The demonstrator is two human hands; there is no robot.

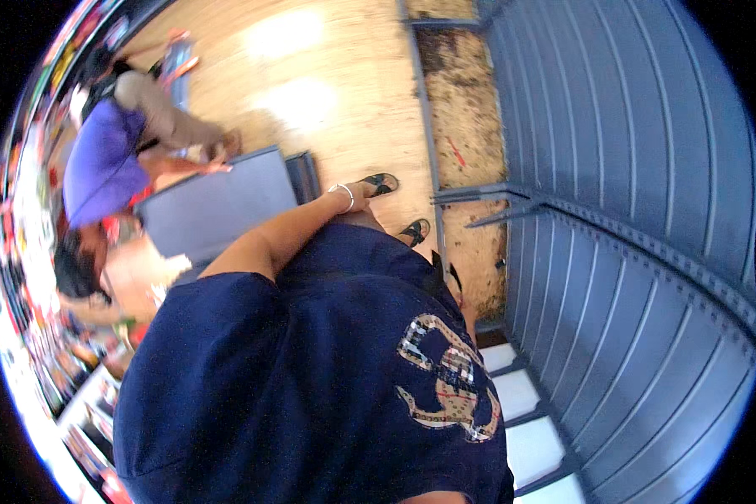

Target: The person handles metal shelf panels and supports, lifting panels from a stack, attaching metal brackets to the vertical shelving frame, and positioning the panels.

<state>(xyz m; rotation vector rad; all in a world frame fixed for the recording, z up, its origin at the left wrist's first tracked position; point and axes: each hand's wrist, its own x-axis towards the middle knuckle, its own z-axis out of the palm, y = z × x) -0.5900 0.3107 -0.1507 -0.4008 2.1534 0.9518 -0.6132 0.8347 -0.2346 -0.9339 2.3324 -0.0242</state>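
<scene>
My left hand point(359, 196), with a pale bracelet at the wrist, hangs low over my leg. Its fingers are blurred and mostly hidden, and nothing shows clearly in it. Close to its forearm lies a flat grey shelf panel point(223, 197), with a darker panel point(304, 175) beyond its end. Of my right arm just a strip of skin shows past the edge of my navy shirt, near a dark band, so my right hand point(467, 309) is mostly hidden. At my right stands a dark grey metal shelving unit point(613, 109) with ribbed back panels and a slotted upright.
A person in purple point(105, 164) bends at the left, one hand at the grey panel's edge. Another person point(155, 105) is behind. The unit's open base frame point(433, 109) shows stained floor point(466, 109). White base shelves point(529, 403) continue nearer me. Blurred goods line the far left.
</scene>
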